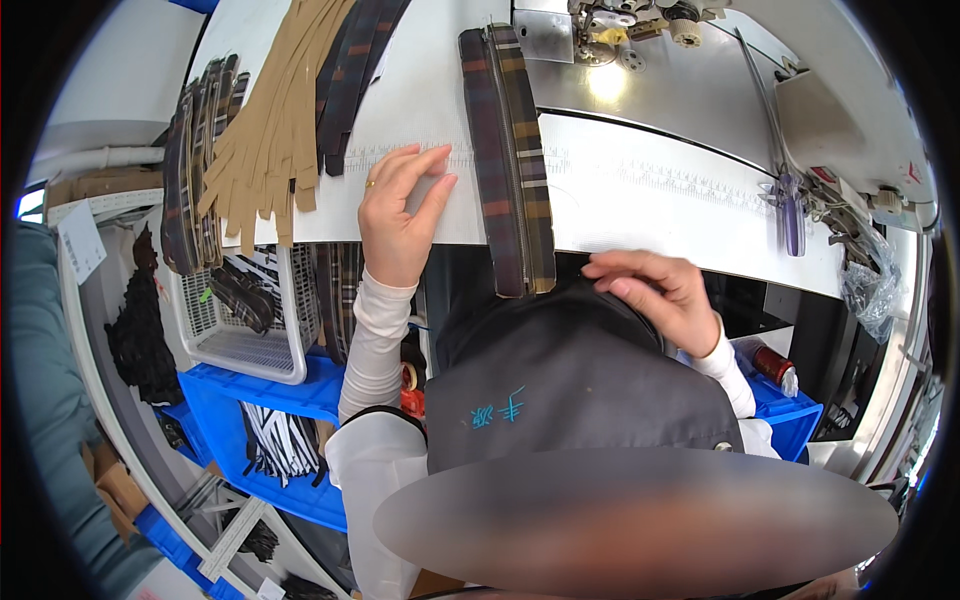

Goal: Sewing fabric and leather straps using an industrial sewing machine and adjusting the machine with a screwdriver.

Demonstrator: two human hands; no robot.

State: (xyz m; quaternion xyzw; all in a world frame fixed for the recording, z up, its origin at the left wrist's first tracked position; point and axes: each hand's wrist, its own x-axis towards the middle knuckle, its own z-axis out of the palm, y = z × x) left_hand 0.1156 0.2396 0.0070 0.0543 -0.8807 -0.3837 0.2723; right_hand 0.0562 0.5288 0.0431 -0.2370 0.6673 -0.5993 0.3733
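Note:
A long plaid fabric strip point(508, 160) with a zipper along its middle lies across the white table point(640, 190), its near end hanging over the front edge onto my dark apron. My left hand point(400, 215) is just left of the strip, apart from it, thumb and fingers spread with nothing between them. To the right of the strip's near end, my right hand point(655, 290) hovers by the table edge over the apron point(590, 390). Its fingers are loosely bent, thumb apart from the forefinger, and I see nothing in it.
Tan strips point(275, 120) and dark strips point(350, 80) lie at the left, beside a stack of plaid zipper pieces point(195, 170). A sewing machine point(640, 25) stands at the back. At right is a purple-handled screwdriver point(793, 220). A white basket point(245, 360) sits on a blue crate point(215, 420).

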